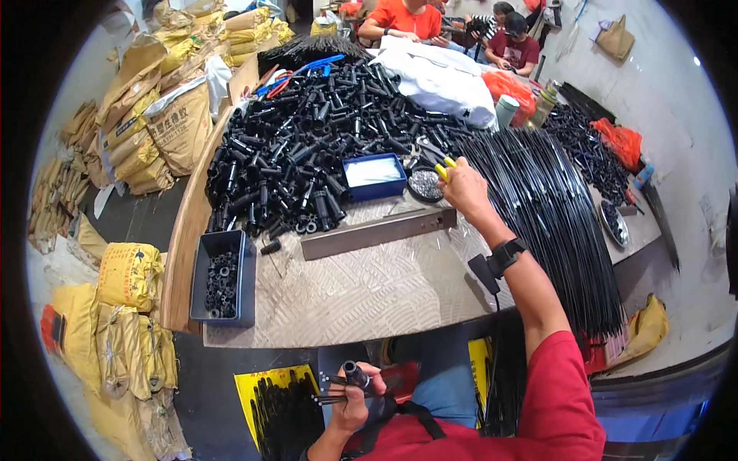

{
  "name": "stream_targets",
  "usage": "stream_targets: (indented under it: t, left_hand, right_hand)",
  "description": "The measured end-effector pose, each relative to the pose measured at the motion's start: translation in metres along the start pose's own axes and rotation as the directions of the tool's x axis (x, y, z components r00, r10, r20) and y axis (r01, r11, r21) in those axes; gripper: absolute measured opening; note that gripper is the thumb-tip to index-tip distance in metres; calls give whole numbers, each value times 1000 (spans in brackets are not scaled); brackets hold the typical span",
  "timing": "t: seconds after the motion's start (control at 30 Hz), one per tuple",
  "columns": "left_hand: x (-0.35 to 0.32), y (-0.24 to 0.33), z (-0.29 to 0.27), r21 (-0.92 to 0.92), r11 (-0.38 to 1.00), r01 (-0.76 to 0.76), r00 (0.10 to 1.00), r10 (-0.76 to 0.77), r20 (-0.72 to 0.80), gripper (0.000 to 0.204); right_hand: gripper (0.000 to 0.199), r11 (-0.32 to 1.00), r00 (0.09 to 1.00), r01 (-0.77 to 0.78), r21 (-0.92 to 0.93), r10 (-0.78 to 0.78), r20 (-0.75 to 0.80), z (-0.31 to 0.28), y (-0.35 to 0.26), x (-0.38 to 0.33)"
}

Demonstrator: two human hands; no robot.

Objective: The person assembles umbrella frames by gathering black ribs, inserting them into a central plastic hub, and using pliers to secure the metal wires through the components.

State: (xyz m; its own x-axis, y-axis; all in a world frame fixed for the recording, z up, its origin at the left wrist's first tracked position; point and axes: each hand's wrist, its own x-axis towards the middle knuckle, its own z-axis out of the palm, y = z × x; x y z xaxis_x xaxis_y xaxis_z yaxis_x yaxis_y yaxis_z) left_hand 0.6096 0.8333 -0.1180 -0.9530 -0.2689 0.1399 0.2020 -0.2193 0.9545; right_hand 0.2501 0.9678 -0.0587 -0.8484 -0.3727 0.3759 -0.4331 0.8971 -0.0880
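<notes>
My left hand [352, 407], low and near my lap, is closed round a black tubular fitting [355, 373] and several thin black cables [329, 399] whose ends stick out to the left. My right hand [467, 190] reaches over the far right of the table and grips yellow-handled pliers [442, 167]. Their metal jaws point away from me, just above a round dish of small silvery pieces [425, 184]. Left of that dish stands a blue tray [374, 195] with white content. A flat metal bar [377, 235] lies in front of both.
A large heap of black tubular parts [307, 146] covers the table's far left. Bundled black cables [546, 223] drape over its right edge. A dark bin [247, 284] of small black rings stands front left. Yellow sacks [127, 276] are stacked on the left. Other people [407, 21] sit beyond.
</notes>
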Motion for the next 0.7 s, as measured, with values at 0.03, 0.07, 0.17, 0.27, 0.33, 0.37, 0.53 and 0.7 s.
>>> stream_targets:
  t: [0.03, 0.07, 0.17, 0.27, 0.33, 0.37, 0.53, 0.7]
  left_hand:
    - [3, -2, -2, -4, 1000, -7, 1000, 7, -4, 62]
    - [4, -5, -5, -15, 1000, -8, 1000, 8, -21, 61]
    - [9, -7, -10, -35, 999, -1, 999, -1, -54, 60]
    - [13, -9, -12, -31, 1000, 3, 998, -5, -63, 60]
    - [13, -8, -13, -13, 1000, -23, 997, 22, -69, 59]
    - [13, -7, -13, -14, 1000, -23, 997, 22, -69, 59]
    - [10, -2, -12, -28, 1000, -8, 998, 6, -69, 59]
    - [7, 12, -18, -151, 987, 63, 997, -70, -42, 69]
  right_hand:
    - [16, 999, 999, 35, -7, -35, -1, 6, 1, 4]
    - [16, 999, 999, 46, -21, -45, 7, 9, -2, 6]
    - [16, 999, 999, 37, -15, -37, 11, 14, -5, 12]
    - [16, 1000, 1000, 3, 30, -3, 19, 14, -1, 17]
    - [16, 998, 999, -1, 58, -1, 36, 11, -3, 16]
    - [17, 998, 999, -2, 69, -1, 47, 10, -3, 16]
    - [22, 946, 994, -87, 312, 105, -41, 4, 3, 3]
    - [14, 400, 974, -115, 909, -134, 182, -70, -64, -102]
